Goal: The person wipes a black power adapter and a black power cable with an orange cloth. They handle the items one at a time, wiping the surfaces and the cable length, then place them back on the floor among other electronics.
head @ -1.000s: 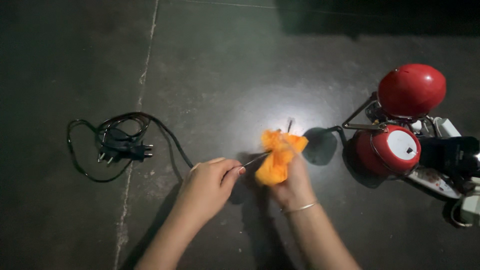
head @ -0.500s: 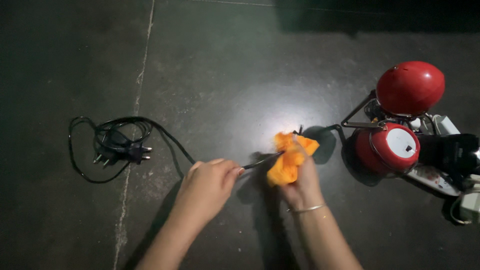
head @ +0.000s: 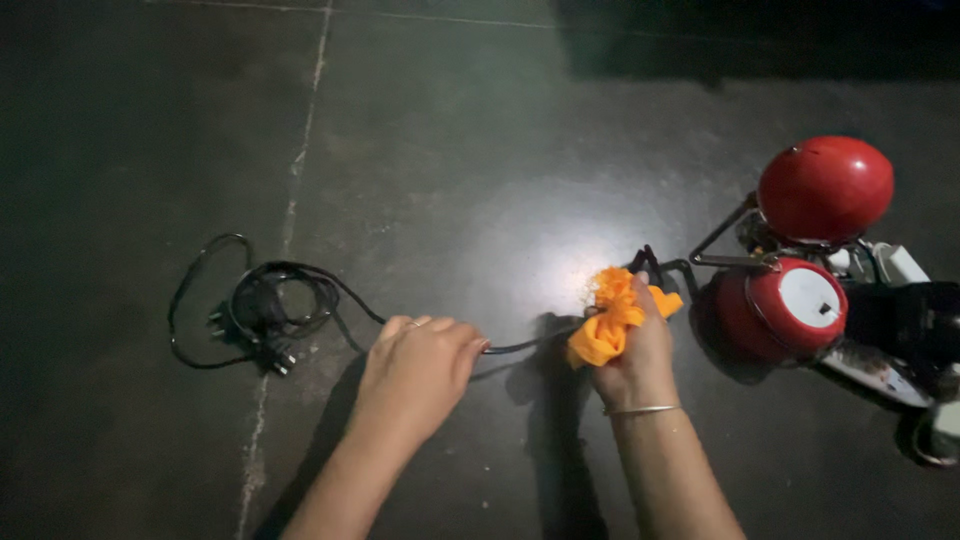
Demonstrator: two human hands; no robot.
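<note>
My left hand (head: 418,370) pinches a black power cord (head: 335,295) that runs across the dark floor. My right hand (head: 636,350) grips a crumpled orange cloth (head: 610,320) wrapped around the same cord, close to a red appliance (head: 790,305). The cord's plug end (head: 272,352) lies coiled on the floor to the left. A thin bangle sits on my right wrist.
A round red dome (head: 825,188) stands above the red appliance on a metal frame at the right. White and black items (head: 905,310) lie beside them at the right edge. A pale floor joint (head: 290,210) runs down the left side.
My right hand has slid the orange cloth rightward along the cord toward the red appliance. The plug end and its coil have shifted slightly right. My left hand stays pinched on the cord.
</note>
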